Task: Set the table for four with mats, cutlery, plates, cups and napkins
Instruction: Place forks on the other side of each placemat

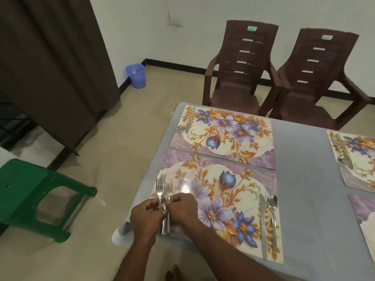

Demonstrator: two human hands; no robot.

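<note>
So both hands are bunched together over the near-left corner of the closest mat (223,201), right by the worktop (300,179) edge. Left hand (143,214) is wrapped round the handles of a bundle of forks (164,196), tines pointing away; right hand (182,209) pinches the same bundle from the other side. Looks like 3 forks, maybe more, can't tell w/ the overlap. 4 mats in view, 2 cut off at right. Near mat has 1 knife (263,226) + 1 spoon (272,216) on its right side. Open floor to the left, w/ a green stool (30,197); 2 brown chairs (284,78) at the far side.
</note>
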